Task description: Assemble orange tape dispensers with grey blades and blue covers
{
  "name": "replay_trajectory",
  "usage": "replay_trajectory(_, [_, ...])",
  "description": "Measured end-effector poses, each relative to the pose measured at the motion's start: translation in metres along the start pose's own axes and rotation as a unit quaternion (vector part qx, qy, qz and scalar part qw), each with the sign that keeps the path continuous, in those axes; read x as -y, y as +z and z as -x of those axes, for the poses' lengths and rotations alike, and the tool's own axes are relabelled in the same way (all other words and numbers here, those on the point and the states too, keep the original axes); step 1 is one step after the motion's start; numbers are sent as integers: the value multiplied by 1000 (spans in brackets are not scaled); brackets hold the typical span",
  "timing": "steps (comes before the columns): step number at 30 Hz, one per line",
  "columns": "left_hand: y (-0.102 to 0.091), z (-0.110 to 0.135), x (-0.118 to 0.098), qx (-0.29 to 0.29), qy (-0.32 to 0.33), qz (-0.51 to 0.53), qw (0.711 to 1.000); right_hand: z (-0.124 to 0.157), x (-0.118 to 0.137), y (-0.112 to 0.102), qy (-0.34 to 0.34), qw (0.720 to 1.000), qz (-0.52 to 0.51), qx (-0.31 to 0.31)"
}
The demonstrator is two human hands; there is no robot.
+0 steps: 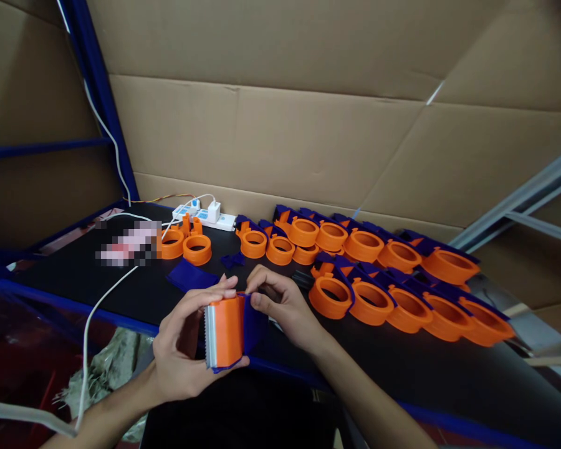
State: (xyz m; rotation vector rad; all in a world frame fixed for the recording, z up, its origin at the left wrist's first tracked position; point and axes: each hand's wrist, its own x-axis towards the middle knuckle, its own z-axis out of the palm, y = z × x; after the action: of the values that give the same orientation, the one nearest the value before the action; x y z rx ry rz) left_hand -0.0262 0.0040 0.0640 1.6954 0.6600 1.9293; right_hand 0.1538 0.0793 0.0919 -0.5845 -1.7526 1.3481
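Observation:
An orange and dark-blue packing-tape dispenser is held up over the near edge of the table, its serrated metal blade facing left. My left hand grips it from the left, fingers over the top and thumb below. With thumb and index finger, my right hand pinches the top corner of its blue plate. The right hand's other fingers are curled. A loose blue plate lies just beyond the left hand, with small blue parts to its right.
Several orange and blue dispensers stand in two rows on the right of the black table. Two orange ring parts sit by a white power strip. A white cable hangs across the left side. Cardboard walls the back.

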Motion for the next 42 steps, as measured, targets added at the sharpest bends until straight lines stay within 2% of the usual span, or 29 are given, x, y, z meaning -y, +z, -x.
replay_trajectory(4, [-3, -1, 0, 15, 1, -3, 1000, 2, 2, 2, 7, 1000, -23, 6])
replay_trajectory(10, [-9, -3, 7, 74, 65, -16, 995, 3, 2, 2, 16, 999, -42, 13])
replay_trajectory(19, [-8, -3, 8, 108, 64, 6, 992, 5, 2, -2, 68, 994, -82, 30])
replay_trajectory(26, [-9, -1, 12, 108, 32, 13, 994, 5, 2, -4, 119, 987, -97, 45])
replay_trajectory(35, [-7, 2, 11, 117, 7, 28, 993, 5, 5, -7, 137, 982, -116, 57])
replay_trajectory(42, [-7, 2, 13, 95, 7, 28, 995, 5, 4, -3, 97, 990, -92, 34])
